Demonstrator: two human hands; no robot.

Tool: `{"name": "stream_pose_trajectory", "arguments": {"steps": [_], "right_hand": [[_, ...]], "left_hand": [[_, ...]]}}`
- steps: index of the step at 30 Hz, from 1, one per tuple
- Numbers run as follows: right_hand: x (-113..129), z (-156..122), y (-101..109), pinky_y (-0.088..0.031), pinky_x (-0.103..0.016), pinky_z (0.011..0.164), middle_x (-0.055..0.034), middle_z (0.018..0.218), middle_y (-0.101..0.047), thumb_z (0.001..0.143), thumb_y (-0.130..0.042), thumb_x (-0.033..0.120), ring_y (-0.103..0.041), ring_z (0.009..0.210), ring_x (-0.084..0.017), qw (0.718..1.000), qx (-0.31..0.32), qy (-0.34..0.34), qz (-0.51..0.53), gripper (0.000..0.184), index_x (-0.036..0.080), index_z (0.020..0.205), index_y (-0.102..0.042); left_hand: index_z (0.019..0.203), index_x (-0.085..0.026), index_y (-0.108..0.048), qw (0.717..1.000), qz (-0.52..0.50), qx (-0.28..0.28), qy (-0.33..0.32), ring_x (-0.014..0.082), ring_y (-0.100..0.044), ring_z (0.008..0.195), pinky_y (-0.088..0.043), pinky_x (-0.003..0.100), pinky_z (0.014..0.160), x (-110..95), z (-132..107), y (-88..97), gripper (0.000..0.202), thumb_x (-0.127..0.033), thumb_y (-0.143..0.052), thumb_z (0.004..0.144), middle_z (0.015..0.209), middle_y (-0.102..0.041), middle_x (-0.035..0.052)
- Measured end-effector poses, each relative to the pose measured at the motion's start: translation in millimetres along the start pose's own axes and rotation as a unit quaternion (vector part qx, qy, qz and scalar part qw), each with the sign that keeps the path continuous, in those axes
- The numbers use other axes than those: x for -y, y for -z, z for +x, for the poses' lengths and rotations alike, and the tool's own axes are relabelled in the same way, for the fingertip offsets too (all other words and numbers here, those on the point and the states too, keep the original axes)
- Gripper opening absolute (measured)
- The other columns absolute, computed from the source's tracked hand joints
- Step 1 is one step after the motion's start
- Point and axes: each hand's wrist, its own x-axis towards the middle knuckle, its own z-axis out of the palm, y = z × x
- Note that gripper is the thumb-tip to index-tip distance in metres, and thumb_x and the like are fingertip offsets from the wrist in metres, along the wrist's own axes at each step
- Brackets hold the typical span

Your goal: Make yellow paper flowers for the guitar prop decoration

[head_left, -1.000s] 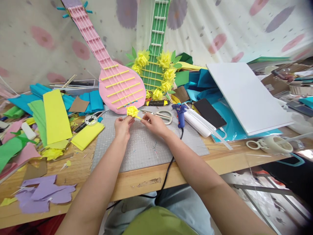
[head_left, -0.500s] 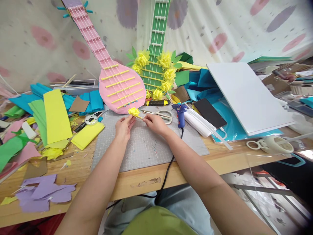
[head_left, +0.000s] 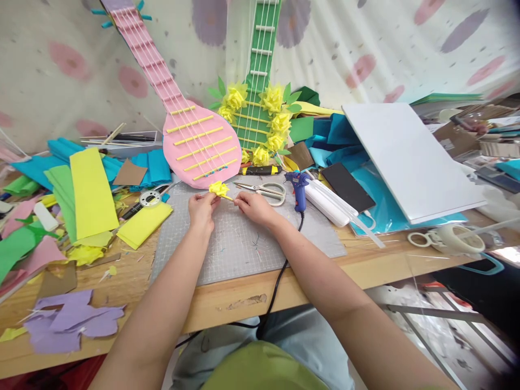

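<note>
Between my two hands, above the grey cutting mat (head_left: 235,252), is a small yellow paper flower (head_left: 219,188) on a thin yellow stem. My left hand (head_left: 202,210) pinches the flower at its lower left side. With bent fingers my right hand (head_left: 252,207) grips the stem's end. Just behind leans a pink paper lute (head_left: 202,142) with white strings and yellow bars. A green paper instrument (head_left: 260,97) trimmed with yellow flowers stands to its right. Scissors (head_left: 270,190) lie beyond my right hand, close to a blue glue gun (head_left: 299,192).
Yellow crepe paper (head_left: 94,195), purple scraps (head_left: 75,322) and a tape ring (head_left: 150,198) cover the left side. On the right are a black phone (head_left: 348,187), a white board (head_left: 410,157) and a tape dispenser (head_left: 459,239). The glue gun's cord (head_left: 280,281) crosses the table's front edge.
The flower and both hands have shifted slightly left, and the flower is turned a little between the fingers. The whole view has also drifted slightly.
</note>
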Motion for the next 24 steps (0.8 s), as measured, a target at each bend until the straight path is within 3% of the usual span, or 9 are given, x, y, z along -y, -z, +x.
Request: {"name": "stream_pose_trajectory", "arguments": {"steps": [8, 15, 24], "right_hand": [[-3.9, 0.2, 0.9, -0.031, -0.021, 0.059, 0.0007, 0.063, -0.057, 0.086, -0.043, 0.022, -0.048, 0.060, -0.011, 1.000, -0.009, -0.012, 0.006, 0.019, 0.016, 0.076, -0.058], [-2.6, 0.9, 0.0, -0.032, -0.022, 0.062, 0.0005, 0.064, -0.058, 0.087, -0.042, 0.023, -0.048, 0.061, -0.011, 1.000, -0.001, -0.004, 0.018, 0.021, 0.016, 0.076, -0.058], [-0.5, -0.1, -0.6, -0.031, -0.021, 0.060, 0.0014, 0.061, -0.056, 0.088, -0.041, 0.023, -0.047, 0.058, -0.010, 1.000, 0.005, -0.003, 0.015, 0.022, 0.016, 0.073, -0.056]], "left_hand": [[0.074, -0.018, -0.037, 0.999, -0.017, 0.044, 0.026, 0.0096, -0.062, 0.061, -0.050, 0.029, 0.076, 2.4, -4.3, -0.2, 0.034, 0.004, -0.059, 0.062, 0.060, -0.059, -0.0035], [0.079, -0.019, -0.035, 0.999, -0.011, 0.030, -0.009, 0.0092, -0.062, 0.065, -0.051, 0.031, 0.077, 6.5, -1.6, -0.6, 0.044, 0.007, -0.062, 0.057, 0.068, -0.059, -0.0037], [0.082, -0.019, -0.036, 1.000, -0.009, 0.020, 0.019, 0.0104, -0.062, 0.067, -0.052, 0.030, 0.075, 3.8, -2.2, -0.9, 0.044, 0.008, -0.062, 0.058, 0.070, -0.061, -0.0015]]}}
